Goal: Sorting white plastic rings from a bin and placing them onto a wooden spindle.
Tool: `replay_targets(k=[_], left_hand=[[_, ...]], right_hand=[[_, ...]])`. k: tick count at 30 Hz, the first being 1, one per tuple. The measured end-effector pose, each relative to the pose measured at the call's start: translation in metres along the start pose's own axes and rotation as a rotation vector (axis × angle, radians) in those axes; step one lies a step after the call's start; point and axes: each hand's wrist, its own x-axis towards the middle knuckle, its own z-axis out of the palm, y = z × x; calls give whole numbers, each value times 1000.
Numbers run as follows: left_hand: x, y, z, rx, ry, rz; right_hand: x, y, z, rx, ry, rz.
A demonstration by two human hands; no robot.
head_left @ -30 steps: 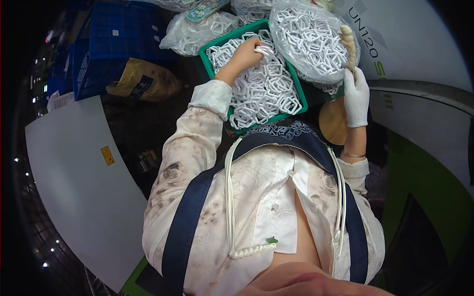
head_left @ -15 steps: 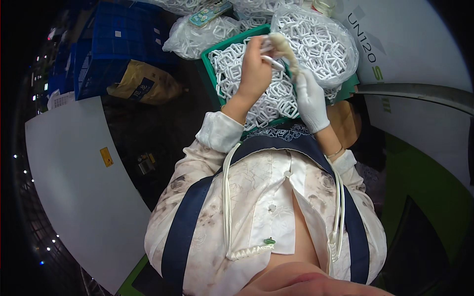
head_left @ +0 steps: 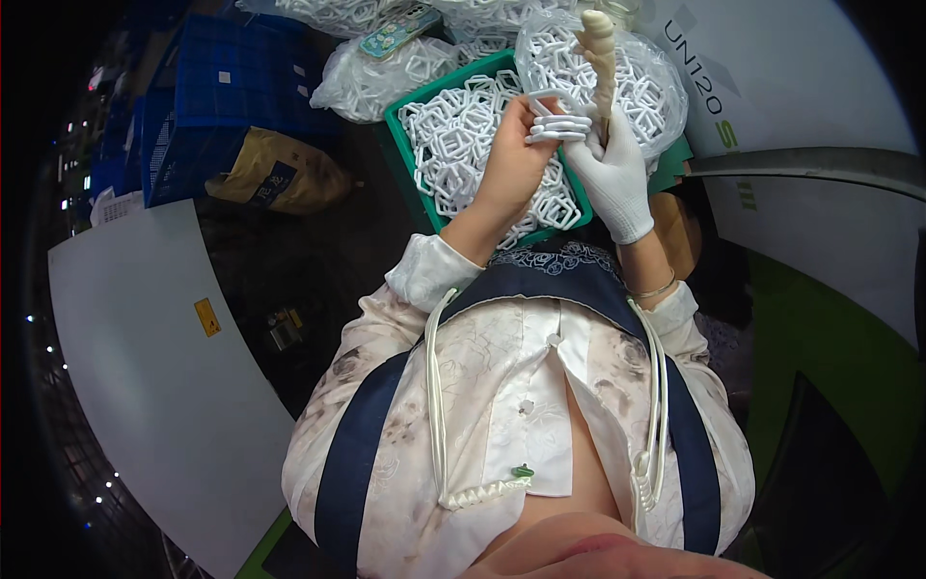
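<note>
My bare left hand (head_left: 516,145) pinches a small stack of white angular plastic rings (head_left: 559,125). Against that stack rest the fingers of my right hand (head_left: 617,183), in a white knitted glove. It grips a cream stick-like tool (head_left: 600,63) that looks wrapped in cloth or tape and points away from me; its lower end is mostly hidden by the glove. Beneath both hands stands a green crate (head_left: 410,159) full of loose white rings (head_left: 453,135) of the same kind.
Clear bags of white rings (head_left: 651,96) lie behind and right of the crate, with a patterned phone-like case (head_left: 400,31) on another bag. Blue crates (head_left: 231,87) and a brown paper bag (head_left: 280,169) stand left. Pale machine panels (head_left: 164,386) flank me.
The wrapped tool has swung from over the crate to upright, pointing away from me. My left hand has come nearer and right, and its rings now show as a neat stack beside my glove.
</note>
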Motion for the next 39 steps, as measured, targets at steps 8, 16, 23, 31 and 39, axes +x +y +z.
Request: replay_targets(k=[8, 16, 23, 31, 39], left_hand=[[15, 29, 3, 1227, -107, 613], [35, 22, -22, -220, -101, -73], [22, 7, -5, -751, -370, -362], [17, 12, 0, -774, -307, -362], [14, 10, -1, -701, -277, -285]], right_hand=[[-8, -21, 3, -309, -2, -40], [-34, 22, -21, -298, -111, 204], [-14, -33, -1, -62, -7, 9], [2, -27, -6, 1, 209, 19], [-2, -28, 2, -92, 200, 14]])
